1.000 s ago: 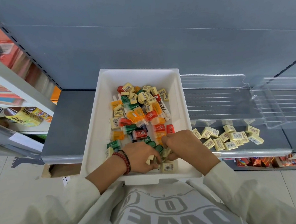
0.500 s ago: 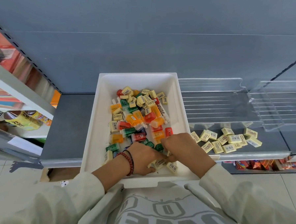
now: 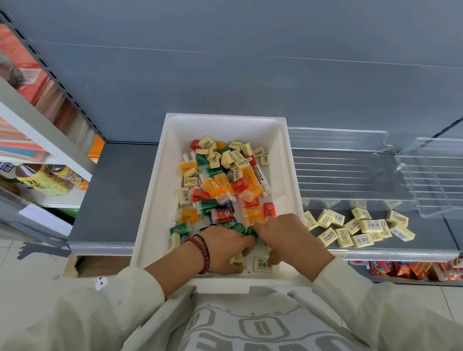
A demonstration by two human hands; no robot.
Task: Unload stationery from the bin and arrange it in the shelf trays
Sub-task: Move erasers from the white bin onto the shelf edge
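Two hands dig in a white bin of small stationery on a grey shelf.
The bin overhangs the shelf's front edge. At the bin's near end, the left hand curls its fingers over a few pale erasers. The right hand has its fingers curled down into the pile; what they pinch cannot be told. Loose erasers lie near the shelf's front edge, right of the bin, before clear trays.

White bin holds yellow, orange, red and green stationery on a grey shelf.
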